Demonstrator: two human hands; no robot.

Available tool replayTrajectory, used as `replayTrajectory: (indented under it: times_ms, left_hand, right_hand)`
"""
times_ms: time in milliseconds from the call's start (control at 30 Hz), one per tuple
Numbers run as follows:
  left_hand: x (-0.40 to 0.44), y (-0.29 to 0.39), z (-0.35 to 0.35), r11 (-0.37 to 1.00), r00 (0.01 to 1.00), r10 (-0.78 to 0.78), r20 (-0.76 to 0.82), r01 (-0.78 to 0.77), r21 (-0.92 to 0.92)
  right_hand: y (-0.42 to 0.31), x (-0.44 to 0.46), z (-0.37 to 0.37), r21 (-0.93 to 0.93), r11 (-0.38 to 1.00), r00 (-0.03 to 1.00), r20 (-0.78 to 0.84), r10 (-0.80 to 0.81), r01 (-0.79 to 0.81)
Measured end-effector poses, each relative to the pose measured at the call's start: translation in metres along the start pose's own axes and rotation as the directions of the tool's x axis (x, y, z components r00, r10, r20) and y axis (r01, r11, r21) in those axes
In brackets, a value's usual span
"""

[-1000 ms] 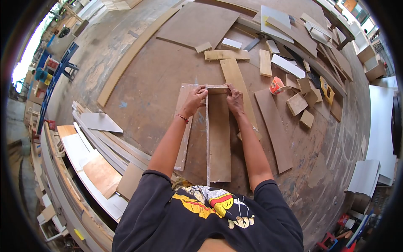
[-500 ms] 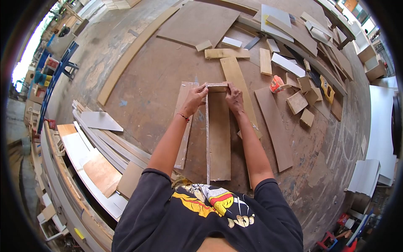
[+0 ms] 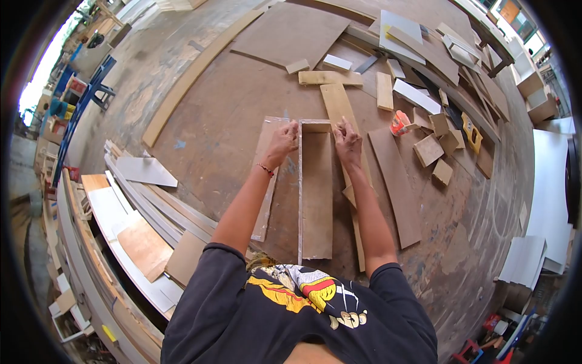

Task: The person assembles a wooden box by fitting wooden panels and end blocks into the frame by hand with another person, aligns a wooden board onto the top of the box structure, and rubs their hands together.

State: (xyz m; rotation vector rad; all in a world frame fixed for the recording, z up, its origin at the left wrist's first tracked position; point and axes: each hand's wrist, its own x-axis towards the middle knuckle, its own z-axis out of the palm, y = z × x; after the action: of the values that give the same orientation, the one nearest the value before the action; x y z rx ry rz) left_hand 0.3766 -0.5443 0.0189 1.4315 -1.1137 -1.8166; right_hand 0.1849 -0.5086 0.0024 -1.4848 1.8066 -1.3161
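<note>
A narrow wooden frame stands on the work surface, made of a thin upright board (image 3: pixel 300 194), a short end piece (image 3: pixel 316 127) at its far end and a long flat board (image 3: pixel 317 194). Just left of its far corner is my left hand (image 3: pixel 283 142), fingers curled closed; what they hold, if anything, is too small to tell. My right hand (image 3: pixel 348 145) is off the frame's right side, its fingers pinched together above a long light board (image 3: pixel 339 109). Whether something small sits in that pinch cannot be made out. Another board (image 3: pixel 267 182) lies under my left wrist.
A brown board (image 3: pixel 394 188) lies to the right. Several wood blocks (image 3: pixel 428 150), an orange-red cup (image 3: pixel 399 123) and a yellow-handled saw (image 3: pixel 471 132) are beyond it. A large panel (image 3: pixel 291 33) lies at the far side; stacked strips (image 3: pixel 145 200) are at the left.
My right hand has let go of the frame's far right corner and moved slightly right. My left hand's fingers have drawn in at the far left corner. The frame has stayed nearly in place.
</note>
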Motion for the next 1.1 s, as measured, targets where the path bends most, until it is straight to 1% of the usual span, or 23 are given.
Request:
replayTrajectory:
  times_ms: [33,100,233,300,333,400,533,600,800,933,1000,1033,1100]
  left_hand:
    - [-0.001,0.000,0.001,1.000,1.000,-0.001,0.004,0.001,0.001]
    - [-0.005,0.000,0.003,1.000,0.995,0.025,-0.093,-0.026,-0.014]
    - [-0.007,-0.011,-0.001,1.000,0.995,0.005,-0.101,-0.006,-0.012]
    - [-0.017,-0.018,0.000,0.997,0.986,-0.077,-0.149,0.076,-0.016]
    - [-0.023,-0.021,0.002,0.997,0.986,-0.078,-0.149,0.077,-0.014]
    - [-0.032,-0.023,0.007,0.986,0.988,-0.127,-0.089,0.116,-0.119]
    - [-0.031,-0.027,0.010,0.981,0.984,-0.120,-0.130,0.098,-0.168]
    - [-0.034,-0.025,0.011,0.974,0.978,-0.127,-0.163,0.092,-0.205]
    - [-0.032,-0.029,0.009,0.974,0.982,-0.103,-0.157,0.067,-0.218]
    - [-0.036,-0.029,0.010,0.978,0.987,-0.080,-0.140,0.051,-0.200]
    - [-0.037,-0.028,0.011,0.978,0.978,-0.079,-0.194,0.039,-0.203]
    - [-0.036,-0.028,0.011,0.977,0.976,-0.090,-0.199,0.048,-0.210]
    - [-0.038,-0.034,0.008,0.975,0.971,-0.049,-0.234,-0.005,-0.222]
  right_hand:
    - [0.002,-0.004,0.000,-0.002,1.000,1.000,-0.003,0.002,-0.002]
    - [0.004,-0.009,0.002,-0.076,0.997,0.997,0.070,0.027,-0.022]
    - [-0.004,-0.018,0.007,-0.109,0.993,0.997,0.055,0.049,-0.043]
    - [-0.010,-0.019,0.009,-0.244,0.957,0.980,0.088,0.180,-0.154]
    - [-0.012,-0.020,0.009,-0.242,0.958,0.980,0.088,0.181,-0.156]
    - [-0.017,-0.021,0.011,-0.187,0.958,0.972,0.051,0.230,-0.217]
    - [-0.011,-0.020,0.010,-0.152,0.961,0.970,0.046,0.240,-0.230]
    - [-0.007,-0.019,0.011,-0.096,0.964,0.965,0.055,0.255,-0.249]
    - [-0.001,-0.022,0.016,-0.039,0.976,0.976,0.029,0.216,-0.215]
    - [-0.007,-0.018,0.010,-0.047,0.972,0.970,0.057,0.235,-0.232]
    - [0.000,-0.011,0.012,-0.132,0.983,0.991,0.019,0.134,-0.130]
    - [-0.001,-0.006,0.011,-0.136,0.982,0.990,0.030,0.140,-0.135]
    - [-0.001,-0.001,0.010,-0.139,0.984,0.994,-0.019,0.107,-0.109]
